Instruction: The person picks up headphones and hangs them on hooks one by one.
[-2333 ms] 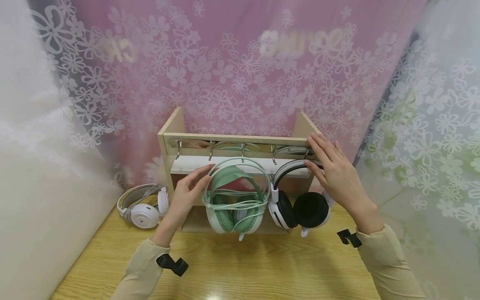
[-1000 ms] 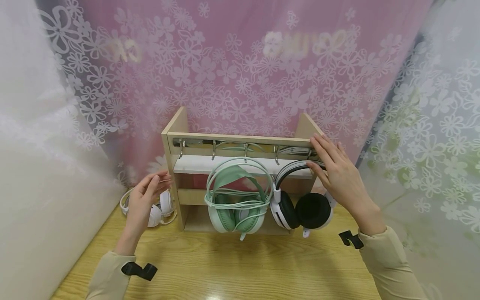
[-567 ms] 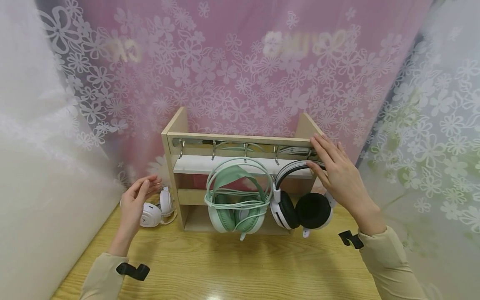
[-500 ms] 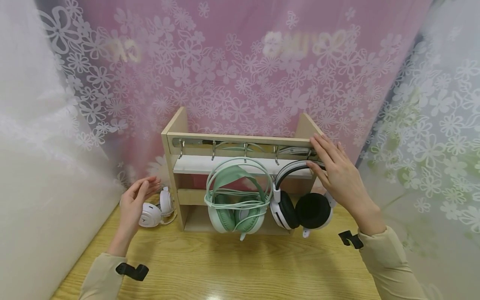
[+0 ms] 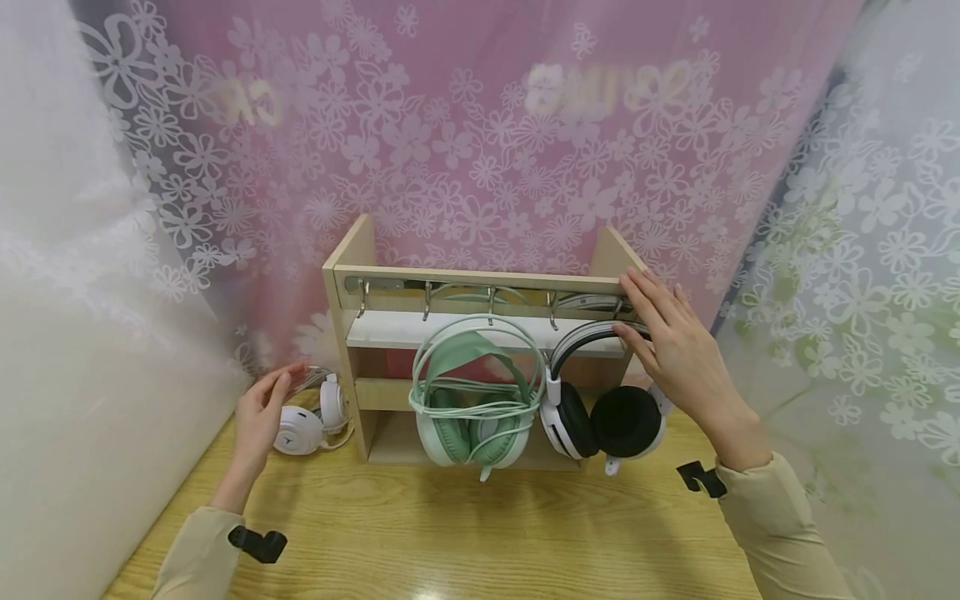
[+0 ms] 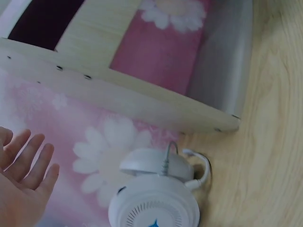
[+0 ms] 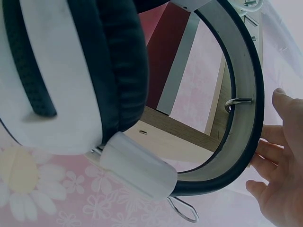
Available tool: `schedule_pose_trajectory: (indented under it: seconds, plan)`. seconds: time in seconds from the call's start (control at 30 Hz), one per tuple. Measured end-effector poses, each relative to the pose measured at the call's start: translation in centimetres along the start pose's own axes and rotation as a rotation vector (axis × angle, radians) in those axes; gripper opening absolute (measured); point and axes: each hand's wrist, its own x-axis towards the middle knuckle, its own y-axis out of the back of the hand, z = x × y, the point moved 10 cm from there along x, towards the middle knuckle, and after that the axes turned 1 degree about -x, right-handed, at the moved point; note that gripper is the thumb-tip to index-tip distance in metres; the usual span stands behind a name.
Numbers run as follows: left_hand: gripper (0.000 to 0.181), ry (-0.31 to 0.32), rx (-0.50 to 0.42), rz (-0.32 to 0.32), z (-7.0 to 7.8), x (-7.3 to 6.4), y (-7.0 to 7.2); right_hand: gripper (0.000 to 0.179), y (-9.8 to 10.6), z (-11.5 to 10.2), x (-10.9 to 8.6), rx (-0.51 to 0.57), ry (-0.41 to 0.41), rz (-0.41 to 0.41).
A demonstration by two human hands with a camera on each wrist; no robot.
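My left hand (image 5: 258,412), fingers loosely extended, hovers beside the white headphones (image 5: 300,432) lying on the table left of the wooden rack (image 5: 480,278). In the left wrist view that hand (image 6: 23,179) holds nothing and is apart from the white headphones (image 6: 154,203). My right hand (image 5: 678,354) rests with straight fingers on the rack's top right corner, its thumb by the headband of the black-and-white headphones (image 5: 626,421). A hook carries that headband in the right wrist view. Mint green headphones (image 5: 435,433), wrapped in their cable, hang from the middle hook.
Metal hooks (image 5: 363,297) line the rack's front rail; two on the left and one between the hung headphones bear nothing. A white shelf (image 5: 382,329) lies behind them. Wood-grain table (image 5: 450,525) extends in front. Flowered curtains (image 5: 480,133) surround the back and sides.
My left hand has left the green headphones and moved left to the white headphones on the table, drifting slightly further left and down lately. The right hand has stayed on the rack corner.
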Motion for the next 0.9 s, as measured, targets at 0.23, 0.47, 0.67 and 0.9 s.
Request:
schedule_pose_trajectory:
  seconds: [0.23,0.47,0.67,0.9]
  plan:
    - [0.035,0.002,0.281,-0.002,-1.7,0.0,0.4,0.073,0.0,0.0,0.0,-0.003,0.005,0.002]
    - [0.036,-0.028,0.508,-0.042,-2.9,-0.2,0.2,0.071,0.0,-0.1,0.0,-0.002,0.007,-0.001]
    - [0.032,-0.128,0.613,-0.091,-3.0,-0.2,-0.6,0.072,0.0,0.0,0.0,0.001,0.004,-0.001]
    - [0.032,-0.218,0.681,-0.163,-3.5,-0.5,-1.5,0.073,-0.1,0.1,0.0,-0.003,0.002,-0.004]
